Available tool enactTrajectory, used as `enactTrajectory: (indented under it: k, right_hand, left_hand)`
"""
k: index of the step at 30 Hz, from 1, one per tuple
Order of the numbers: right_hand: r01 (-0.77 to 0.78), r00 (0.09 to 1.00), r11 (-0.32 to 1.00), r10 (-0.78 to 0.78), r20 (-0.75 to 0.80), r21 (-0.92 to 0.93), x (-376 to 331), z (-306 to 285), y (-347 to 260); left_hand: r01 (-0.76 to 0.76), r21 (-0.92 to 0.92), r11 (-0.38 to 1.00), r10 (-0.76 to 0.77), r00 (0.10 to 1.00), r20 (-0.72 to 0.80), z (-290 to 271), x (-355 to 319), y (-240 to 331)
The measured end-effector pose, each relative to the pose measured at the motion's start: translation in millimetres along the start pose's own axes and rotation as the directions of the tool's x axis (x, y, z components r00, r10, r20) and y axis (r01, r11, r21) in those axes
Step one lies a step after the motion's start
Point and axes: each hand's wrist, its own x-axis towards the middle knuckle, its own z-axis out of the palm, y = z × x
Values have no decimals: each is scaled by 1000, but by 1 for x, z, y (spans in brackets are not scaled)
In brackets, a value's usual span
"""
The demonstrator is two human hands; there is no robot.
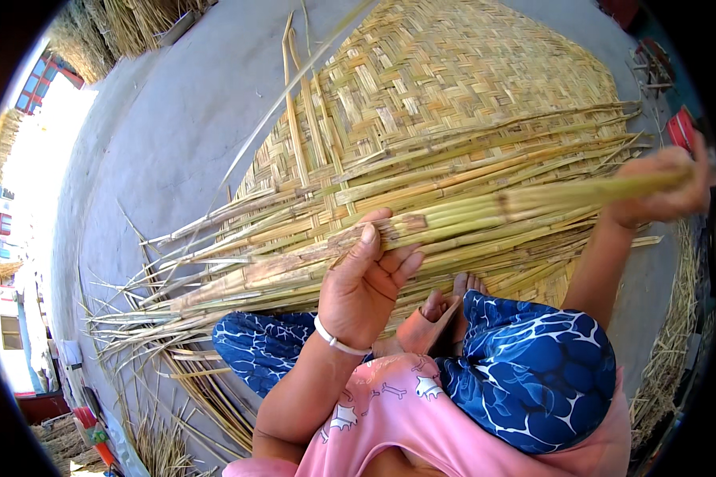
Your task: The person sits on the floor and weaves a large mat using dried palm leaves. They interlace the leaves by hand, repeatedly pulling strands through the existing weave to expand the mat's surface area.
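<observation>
The left hand [364, 290] is pinching a reed strip [461, 217] mid-length, the right hand [655, 205] gripping its end, over the woven mat [477, 60]; it is looking light, springy, splintery, suiting 2 wide-spaced holds.

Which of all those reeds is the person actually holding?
The broad reed, greener toward the right, gripped by both left hand and right hand; the other reeds lie mostly across the woven mat.

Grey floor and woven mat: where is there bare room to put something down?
The widest free patch is the grey floor left of the woven mat, below the straw bundles and above the cane strips. The mat's far part is bare too. Crowded: its near part, where these strips spread beneath the left hand.
</observation>
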Motion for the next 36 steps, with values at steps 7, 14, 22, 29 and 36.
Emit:
enactTrajectory:
  k: [7,14,22,29,36]
  right_hand:
    - [-327,250,932,247,936,-159,-165,-9,-56]
    - [-446,-148,882,97,984,-154,-201,-13,-74]
    - [-229,682,973,136,718,34,-86,-2,-43]
    - [-317,706,949,228,670,11,-100,-2,-25]
    - [-712,-10,685,211,977,-156,-194,-22,-65]
  left_hand:
    - [-34,169,985,91,935,-343,-54,6,19]
    - [-62,334,941,187,915,-358,-80,-14,47]
    - [-67,139,988,99,966,-239,-103,-16,41]
    - [-88,137,987,124,952,-279,-79,9,42]
    - [-70,310,948,163,944,-285,-109,-8,67]
